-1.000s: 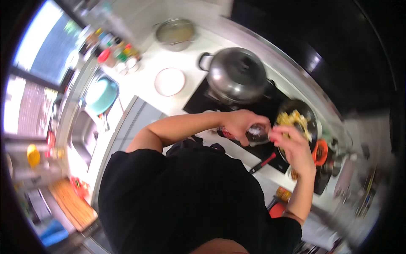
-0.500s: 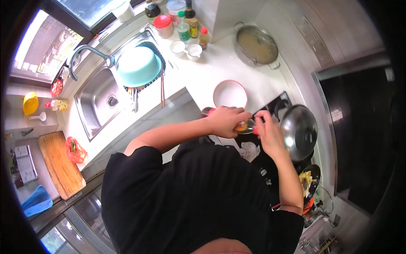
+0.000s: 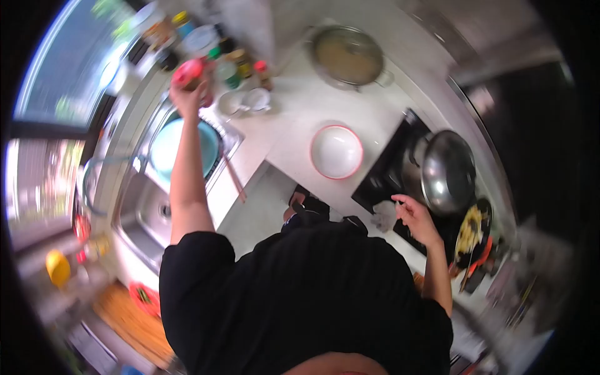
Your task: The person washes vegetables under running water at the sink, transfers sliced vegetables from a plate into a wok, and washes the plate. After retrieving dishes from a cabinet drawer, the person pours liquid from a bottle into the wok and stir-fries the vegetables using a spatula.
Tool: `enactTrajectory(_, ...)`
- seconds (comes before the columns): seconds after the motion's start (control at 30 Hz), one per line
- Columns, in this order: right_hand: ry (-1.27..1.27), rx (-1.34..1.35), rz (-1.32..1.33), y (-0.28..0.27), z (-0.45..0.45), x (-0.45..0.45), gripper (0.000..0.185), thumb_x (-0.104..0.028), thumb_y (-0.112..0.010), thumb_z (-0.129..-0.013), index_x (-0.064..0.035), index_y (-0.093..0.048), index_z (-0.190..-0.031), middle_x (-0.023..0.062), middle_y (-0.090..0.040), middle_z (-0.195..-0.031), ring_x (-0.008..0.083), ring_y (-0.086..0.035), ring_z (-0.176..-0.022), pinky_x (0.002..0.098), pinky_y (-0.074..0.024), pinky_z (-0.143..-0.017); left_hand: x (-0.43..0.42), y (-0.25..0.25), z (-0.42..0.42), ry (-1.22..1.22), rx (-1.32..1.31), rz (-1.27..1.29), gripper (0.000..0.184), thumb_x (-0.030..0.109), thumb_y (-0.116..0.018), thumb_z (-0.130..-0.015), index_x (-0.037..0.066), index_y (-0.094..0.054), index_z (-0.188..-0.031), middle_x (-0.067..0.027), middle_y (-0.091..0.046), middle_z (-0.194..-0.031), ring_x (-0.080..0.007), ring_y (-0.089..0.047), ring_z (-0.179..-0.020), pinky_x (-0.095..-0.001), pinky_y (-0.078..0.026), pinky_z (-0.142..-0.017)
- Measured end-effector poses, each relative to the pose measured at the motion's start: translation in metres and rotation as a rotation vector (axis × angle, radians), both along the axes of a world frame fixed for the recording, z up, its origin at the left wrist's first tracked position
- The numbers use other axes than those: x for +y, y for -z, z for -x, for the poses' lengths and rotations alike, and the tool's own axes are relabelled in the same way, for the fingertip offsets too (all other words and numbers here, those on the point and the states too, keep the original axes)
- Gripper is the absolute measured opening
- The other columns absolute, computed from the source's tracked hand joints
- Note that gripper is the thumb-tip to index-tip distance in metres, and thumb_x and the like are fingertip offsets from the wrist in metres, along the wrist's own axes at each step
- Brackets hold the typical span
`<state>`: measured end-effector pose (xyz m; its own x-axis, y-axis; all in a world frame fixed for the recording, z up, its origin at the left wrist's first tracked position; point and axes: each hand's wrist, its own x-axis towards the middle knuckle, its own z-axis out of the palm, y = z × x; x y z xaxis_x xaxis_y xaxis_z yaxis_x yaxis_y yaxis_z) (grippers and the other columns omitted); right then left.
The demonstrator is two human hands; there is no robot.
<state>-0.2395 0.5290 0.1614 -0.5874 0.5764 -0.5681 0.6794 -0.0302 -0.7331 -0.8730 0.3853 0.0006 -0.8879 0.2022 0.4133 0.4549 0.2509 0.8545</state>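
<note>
My left hand (image 3: 185, 99) is stretched out to the far left, over the back corner of the counter by the sink. Its fingers are closed around a bottle (image 3: 190, 76) with red on it, blurred and partly hidden by the hand. Just right of it stand a green-capped jar (image 3: 227, 70) and two small white cups (image 3: 257, 100). My right hand (image 3: 417, 220) hovers near the stove's front edge with nothing in it, index finger extended and the other fingers loosely bent. Beside it are a lidded steel wok (image 3: 448, 172) and a crumpled pale cloth (image 3: 383, 215).
A white bowl with a pink rim (image 3: 337, 152) sits on the counter. A lidded pot (image 3: 347, 57) stands at the back. A pan of food (image 3: 473, 231) is at right. In the sink area are a turquoise basin (image 3: 183, 149) and chopsticks (image 3: 233, 177).
My left hand has carried the bottle from in front of my chest to the far left corner. My right hand has let go of its cap and lowered slightly right. The view has turned.
</note>
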Motion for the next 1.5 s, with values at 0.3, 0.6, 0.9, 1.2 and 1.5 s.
enactTrajectory(0.3,0.362,-0.105,-0.311,-0.038,-0.132,-0.031,0.026,-0.020,-0.062,-0.091,-0.0098,-0.061,-0.115,0.0038,-0.060,-0.073,0.0109,-0.054,-0.067,0.0280,-0.0460,-0.063,0.036,0.067,0.035,0.141,0.132,-0.006,0.100,0.023,-0.094,-0.052,0.000,-0.038,-0.132,-0.0177,-0.053,-0.124,-0.0307,-0.057,-0.108,-0.0391,-0.048,-0.095)
enactTrajectory(0.6,0.901,-0.557,-0.818,-0.001,-0.433,-0.056,0.033,-0.013,-0.064,-0.084,-0.0051,-0.062,-0.116,0.0085,-0.067,-0.082,0.0152,-0.063,-0.077,0.0292,-0.0489,-0.072,0.017,0.026,-0.011,-0.309,-0.036,0.297,0.090,0.021,-0.093,-0.050,0.001,-0.043,-0.121,-0.0205,-0.050,-0.115,-0.0326,-0.054,-0.102,-0.0451,-0.051,-0.086)
enactTrajectory(0.9,0.757,-0.788,-0.593,0.107,-0.640,-0.042,0.070,-0.036,-0.066,-0.082,-0.0316,-0.031,-0.143,0.0181,-0.058,-0.124,0.0349,-0.057,-0.112,0.0458,-0.0470,-0.091,0.009,0.025,-0.416,0.295,0.076,-0.038,0.051,-0.007,-0.064,-0.070,0.001,-0.050,-0.119,-0.0128,-0.053,-0.106,-0.0221,-0.054,-0.085,-0.0341,-0.049,-0.074)
enactTrajectory(1.2,0.596,-0.854,-0.668,0.026,-0.625,-0.026,0.047,-0.026,-0.045,-0.092,-0.0336,-0.043,-0.138,0.0133,-0.067,-0.096,0.0336,-0.065,-0.086,0.0468,-0.0519,-0.074,0.018,-0.061,-0.862,1.570,-0.659,0.526,0.067,0.012,-0.063,-0.089,0.013,-0.026,-0.144,-0.0071,-0.057,-0.103,-0.0142,-0.059,-0.077,-0.0261,-0.049,-0.061)
enactTrajectory(1.5,0.500,-0.535,-0.704,0.040,-0.622,-0.064,0.046,-0.023,-0.056,-0.087,-0.0316,-0.052,-0.132,0.0158,-0.067,-0.088,0.0359,-0.064,-0.082,0.0456,-0.0506,-0.074,0.022,-0.069,-0.919,1.574,-0.028,0.839,0.087,0.021,-0.067,-0.079,0.020,-0.015,-0.149,-0.0251,-0.065,-0.085,-0.0436,-0.063,-0.081,-0.0481,-0.050,-0.071)
